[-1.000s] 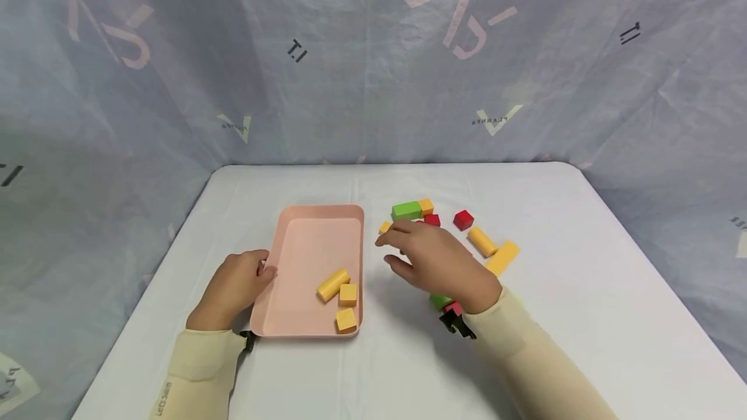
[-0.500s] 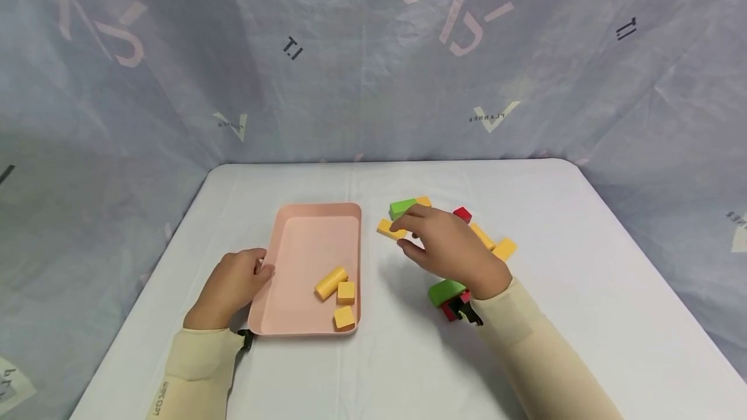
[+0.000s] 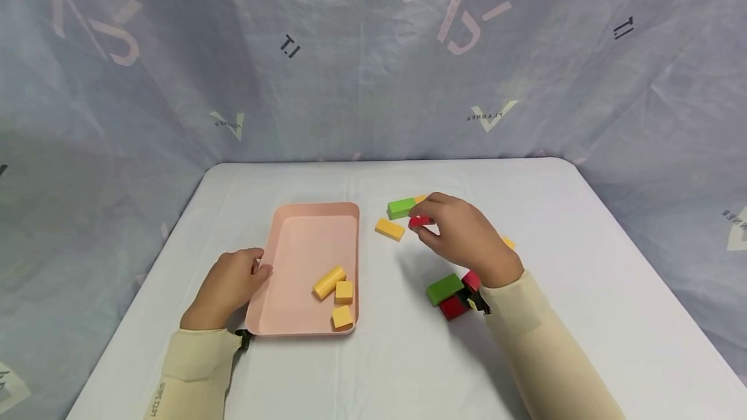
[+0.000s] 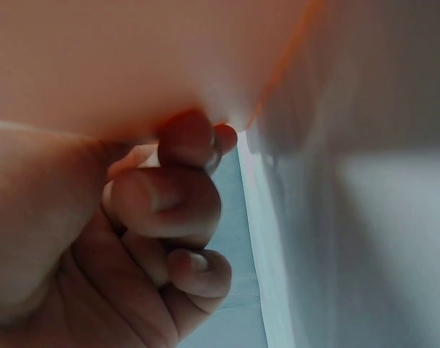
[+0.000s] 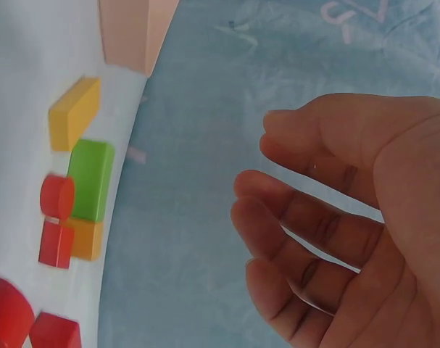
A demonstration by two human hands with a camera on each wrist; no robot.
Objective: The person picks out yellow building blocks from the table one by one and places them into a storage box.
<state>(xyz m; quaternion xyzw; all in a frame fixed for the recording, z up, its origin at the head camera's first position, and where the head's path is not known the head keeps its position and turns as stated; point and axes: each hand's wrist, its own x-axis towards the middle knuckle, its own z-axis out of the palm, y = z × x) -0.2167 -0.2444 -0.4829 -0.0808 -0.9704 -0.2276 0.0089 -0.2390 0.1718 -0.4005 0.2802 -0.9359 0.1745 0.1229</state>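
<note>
The pink tray (image 3: 300, 242) lies flat on the white-covered table (image 3: 292, 378), left of the loose blocks, with a yellow cylinder (image 3: 329, 282) and two yellow cubes (image 3: 344, 291) toward its near right corner. The left hand (image 3: 226, 287) holds the tray's left edge, forearm rising from the lower left, fingers curled in against the wall. The right hand (image 3: 463, 232) hovers over the blocks, forearm slanting in from the lower right; its fingers are gently bent, the thumb well apart from them, and the grip is empty. A red cylinder (image 5: 57, 196) and a red cube (image 5: 55, 244) rest on the table, just beside a green rectangular block (image 3: 401, 208). A yellow rectangular block (image 3: 390, 229) lies nearer the tray. By the right wrist, another green block (image 3: 445, 289) sits among red blocks (image 3: 454, 308).
</note>
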